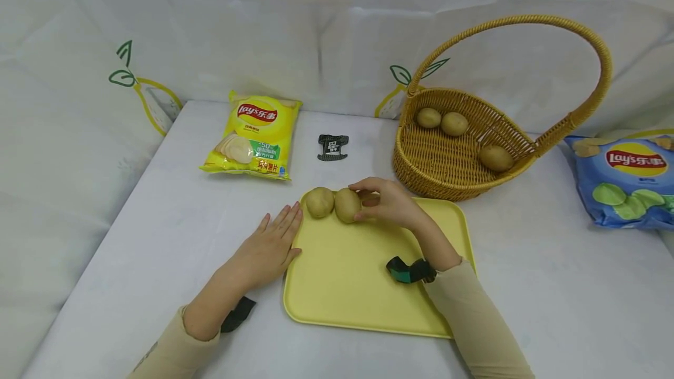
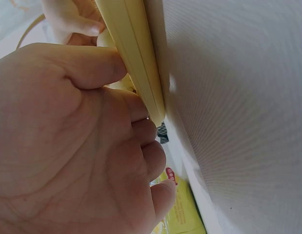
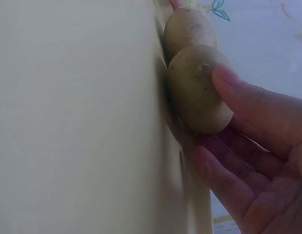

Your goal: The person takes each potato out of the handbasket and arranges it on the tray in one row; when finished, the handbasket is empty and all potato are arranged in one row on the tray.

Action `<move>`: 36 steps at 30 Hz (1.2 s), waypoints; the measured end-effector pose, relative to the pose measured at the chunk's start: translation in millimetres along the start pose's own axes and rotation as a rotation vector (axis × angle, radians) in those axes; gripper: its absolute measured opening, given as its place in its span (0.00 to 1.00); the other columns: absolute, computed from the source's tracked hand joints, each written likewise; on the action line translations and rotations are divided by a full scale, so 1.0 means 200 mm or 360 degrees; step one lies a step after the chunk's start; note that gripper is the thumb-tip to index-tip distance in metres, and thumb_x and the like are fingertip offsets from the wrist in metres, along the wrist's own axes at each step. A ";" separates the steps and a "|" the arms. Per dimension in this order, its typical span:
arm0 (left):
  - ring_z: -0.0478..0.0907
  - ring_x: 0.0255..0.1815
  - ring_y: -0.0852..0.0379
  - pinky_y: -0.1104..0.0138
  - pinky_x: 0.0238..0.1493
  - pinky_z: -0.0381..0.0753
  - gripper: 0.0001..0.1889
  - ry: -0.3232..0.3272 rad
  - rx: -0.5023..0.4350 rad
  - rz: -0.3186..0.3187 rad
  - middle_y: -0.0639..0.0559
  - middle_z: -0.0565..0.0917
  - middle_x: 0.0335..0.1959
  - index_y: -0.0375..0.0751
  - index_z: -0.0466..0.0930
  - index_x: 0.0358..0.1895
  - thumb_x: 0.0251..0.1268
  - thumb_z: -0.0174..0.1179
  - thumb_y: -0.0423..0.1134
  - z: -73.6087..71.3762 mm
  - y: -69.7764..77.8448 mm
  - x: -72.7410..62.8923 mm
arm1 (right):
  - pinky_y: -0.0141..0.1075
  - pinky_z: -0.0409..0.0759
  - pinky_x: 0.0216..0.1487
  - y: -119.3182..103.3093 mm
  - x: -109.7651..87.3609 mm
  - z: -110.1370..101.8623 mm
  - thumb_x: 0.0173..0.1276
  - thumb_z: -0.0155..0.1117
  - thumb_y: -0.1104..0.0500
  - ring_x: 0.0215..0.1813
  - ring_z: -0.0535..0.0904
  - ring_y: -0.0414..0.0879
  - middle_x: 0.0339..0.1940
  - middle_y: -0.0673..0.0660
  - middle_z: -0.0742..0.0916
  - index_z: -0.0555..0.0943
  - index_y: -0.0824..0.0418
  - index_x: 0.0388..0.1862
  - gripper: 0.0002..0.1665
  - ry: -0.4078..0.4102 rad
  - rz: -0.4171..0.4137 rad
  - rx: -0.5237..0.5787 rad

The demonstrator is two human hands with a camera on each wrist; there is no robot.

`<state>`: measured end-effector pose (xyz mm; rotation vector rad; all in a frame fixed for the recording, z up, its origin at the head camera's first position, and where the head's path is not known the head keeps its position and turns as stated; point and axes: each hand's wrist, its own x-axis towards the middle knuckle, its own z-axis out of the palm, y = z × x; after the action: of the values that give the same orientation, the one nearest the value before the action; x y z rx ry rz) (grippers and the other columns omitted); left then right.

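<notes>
A yellow tray (image 1: 337, 285) lies on the table, with two potatoes side by side at its far left corner. My right hand (image 1: 387, 202) holds the right-hand potato (image 1: 347, 205), thumb and fingers curved around its right side. The right wrist view shows my thumb against this potato (image 3: 197, 92), and the other potato (image 3: 187, 31) just beyond it. That left potato (image 1: 319, 202) sits close to the tray's corner. Fingers straight, my left hand (image 1: 268, 250) rests along the tray's left edge. In the left wrist view its thumb and fingertips meet the tray's rim (image 2: 136, 53).
Behind the tray on the right stands a wicker basket (image 1: 437, 162) with a tall handle and three potatoes inside. A yellow chip bag (image 1: 255, 136) lies at back left, a blue one (image 1: 629, 183) at far right. A small black label (image 1: 333, 148) lies between bag and basket.
</notes>
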<state>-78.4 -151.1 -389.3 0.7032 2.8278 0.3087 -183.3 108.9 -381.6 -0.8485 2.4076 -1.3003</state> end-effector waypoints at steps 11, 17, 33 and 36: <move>0.45 0.74 0.42 0.46 0.70 0.48 0.34 0.0007 -0.0011 0.0003 0.36 0.50 0.74 0.26 0.48 0.72 0.73 0.48 0.43 -0.01 0.01 -0.01 | 0.42 0.77 0.54 -0.01 0.01 0.01 0.49 0.74 0.71 0.53 0.78 0.59 0.52 0.68 0.80 0.77 0.76 0.52 0.29 0.0037 0.0005 0.0074; 0.45 0.74 0.42 0.46 0.70 0.47 0.34 -0.0002 -0.0018 -0.0003 0.36 0.49 0.74 0.26 0.47 0.72 0.73 0.48 0.43 -0.02 0.01 -0.01 | 0.42 0.77 0.54 0.00 0.01 0.01 0.50 0.75 0.69 0.53 0.79 0.59 0.52 0.67 0.81 0.78 0.74 0.52 0.29 0.0037 0.0010 0.0063; 0.43 0.75 0.44 0.47 0.70 0.46 0.35 -0.0027 0.0000 0.0000 0.37 0.47 0.75 0.27 0.46 0.72 0.73 0.48 0.45 0.03 -0.02 0.02 | 0.45 0.75 0.56 -0.05 -0.03 -0.18 0.59 0.67 0.71 0.57 0.75 0.64 0.55 0.71 0.79 0.76 0.76 0.54 0.23 0.0107 0.0027 0.0282; 0.42 0.75 0.43 0.47 0.70 0.45 0.35 -0.0033 -0.0003 -0.0009 0.37 0.47 0.75 0.27 0.46 0.72 0.73 0.48 0.45 0.02 -0.02 0.01 | 0.38 0.77 0.54 -0.07 -0.05 -0.25 0.59 0.66 0.71 0.55 0.77 0.58 0.53 0.71 0.80 0.76 0.75 0.54 0.23 0.0135 0.0042 0.0243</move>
<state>-80.6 -152.8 -395.1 0.6939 2.8089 0.3014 -195.9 143.5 -342.7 -0.7315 2.3366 -1.5161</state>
